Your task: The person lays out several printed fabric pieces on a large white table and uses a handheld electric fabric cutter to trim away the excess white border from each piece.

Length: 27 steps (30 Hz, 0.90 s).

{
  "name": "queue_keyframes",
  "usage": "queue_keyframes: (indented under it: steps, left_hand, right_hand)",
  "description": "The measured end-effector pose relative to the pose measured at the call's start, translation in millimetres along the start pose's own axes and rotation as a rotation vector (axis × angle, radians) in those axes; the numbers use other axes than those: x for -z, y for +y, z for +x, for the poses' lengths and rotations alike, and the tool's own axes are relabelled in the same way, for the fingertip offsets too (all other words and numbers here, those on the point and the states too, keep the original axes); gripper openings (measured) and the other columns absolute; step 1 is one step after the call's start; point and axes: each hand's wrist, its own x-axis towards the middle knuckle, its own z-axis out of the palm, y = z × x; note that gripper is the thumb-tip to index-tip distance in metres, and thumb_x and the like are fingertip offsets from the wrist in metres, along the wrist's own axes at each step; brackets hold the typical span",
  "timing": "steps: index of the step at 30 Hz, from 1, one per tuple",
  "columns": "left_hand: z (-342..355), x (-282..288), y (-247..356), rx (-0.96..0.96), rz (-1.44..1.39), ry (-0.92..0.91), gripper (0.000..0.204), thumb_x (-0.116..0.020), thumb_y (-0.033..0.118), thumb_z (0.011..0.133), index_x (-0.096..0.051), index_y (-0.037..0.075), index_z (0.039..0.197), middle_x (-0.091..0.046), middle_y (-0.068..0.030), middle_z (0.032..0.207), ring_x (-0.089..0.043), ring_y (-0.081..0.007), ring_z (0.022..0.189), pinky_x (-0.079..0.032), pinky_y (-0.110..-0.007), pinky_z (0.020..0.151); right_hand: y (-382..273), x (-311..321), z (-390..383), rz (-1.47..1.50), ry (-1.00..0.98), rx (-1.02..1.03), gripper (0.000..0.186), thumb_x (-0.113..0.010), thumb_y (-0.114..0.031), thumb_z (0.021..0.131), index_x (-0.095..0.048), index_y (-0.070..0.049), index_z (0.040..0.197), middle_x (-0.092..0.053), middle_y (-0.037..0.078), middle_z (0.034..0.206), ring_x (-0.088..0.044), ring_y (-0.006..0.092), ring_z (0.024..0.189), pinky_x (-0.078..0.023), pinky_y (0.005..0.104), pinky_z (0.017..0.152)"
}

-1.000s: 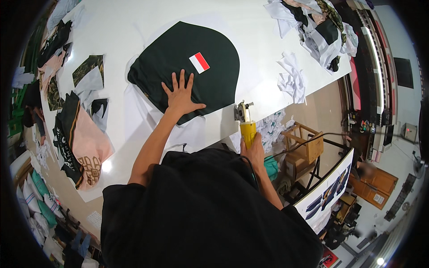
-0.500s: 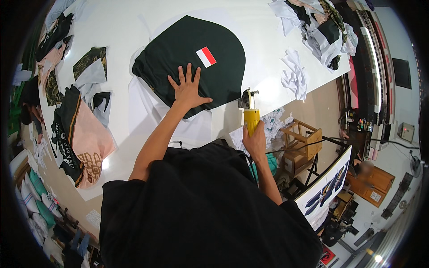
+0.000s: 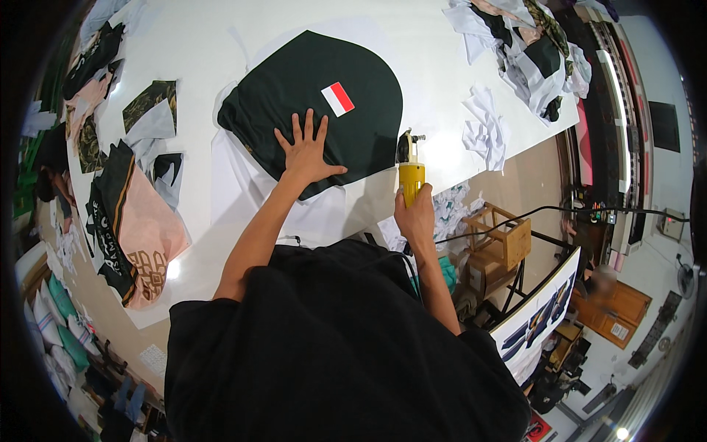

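A dark green cut fabric piece (image 3: 331, 81) with a rounded right side lies on the white table. It bears a red and white patch (image 3: 337, 99). My left hand (image 3: 304, 156) presses flat on the fabric's near part, fingers spread. In my right hand (image 3: 417, 215) is a yellow electric fabric cutter (image 3: 412, 175), gripped round its body. Its metal cutting head stands at the fabric's right edge, close beside it; whether the blade touches the cloth I cannot tell. White sheets (image 3: 239, 180) show under the fabric's near left side.
Printed pink and green fabric pieces (image 3: 151, 228) lie on the table's left. A scrap pile (image 3: 541, 59) and crumpled white scraps (image 3: 484, 129) sit at the far right. Wooden stools (image 3: 501, 234) stand beside the table on the right. A black power cord (image 3: 549, 209) runs past them.
The cutter in my right hand has moved slightly farther away along the fabric's right edge. The cord has shifted upward. My left hand stays spread on the fabric.
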Motion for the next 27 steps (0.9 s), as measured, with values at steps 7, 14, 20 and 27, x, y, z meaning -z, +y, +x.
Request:
queue_keyframes:
  steps: [7, 14, 20, 27]
  left_hand:
    - [-2, 1, 1, 0.005, -0.038, 0.009, 0.138, -0.085, 0.072, 0.058, -0.020, 0.018, 0.167, -0.003, -0.0158, 0.174, 0.002, -0.0452, 0.159, 0.000, -0.081, 0.114]
    - [-3, 3, 4, 0.017, -0.036, 0.015, 0.138, -0.086, 0.071, 0.056, -0.020, 0.020, 0.167, -0.004, -0.0161, 0.174, 0.002, -0.0448, 0.159, 0.001, -0.079, 0.116]
    - [-4, 4, 7, 0.040, -0.039, 0.015, 0.138, -0.086, 0.070, 0.056, -0.020, 0.021, 0.167, -0.002, -0.0160, 0.174, 0.001, -0.0446, 0.159, 0.002, -0.077, 0.117]
    - [-7, 4, 13, 0.081, -0.044, 0.039, 0.138, -0.085, 0.072, 0.056, -0.020, 0.021, 0.167, -0.003, -0.0145, 0.174, 0.000, -0.0439, 0.159, 0.001, -0.076, 0.119]
  right_hand:
    - [-2, -1, 36, -0.005, 0.027, 0.064, 0.041, -0.066, -0.026, 0.095, -0.042, 0.006, 0.108, -0.062, 0.037, 0.098, -0.064, 0.0558, 0.085, -0.054, 0.0587, 0.073]
    - [0, 5, 78, -0.053, 0.002, 0.116, 0.043, -0.065, -0.028, 0.095, -0.042, 0.006, 0.109, -0.063, 0.037, 0.097, -0.067, 0.0539, 0.085, -0.055, 0.0580, 0.074]
    - [7, 11, 114, -0.083, -0.014, 0.201, 0.046, -0.064, -0.030, 0.095, -0.042, 0.007, 0.111, -0.064, 0.036, 0.098, -0.067, 0.0535, 0.085, -0.056, 0.0572, 0.075]
    - [6, 26, 155, -0.068, -0.082, 0.297, 0.046, -0.064, -0.030, 0.095, -0.042, 0.006, 0.111, -0.064, 0.036, 0.097, -0.067, 0.0537, 0.084, -0.057, 0.0571, 0.075]
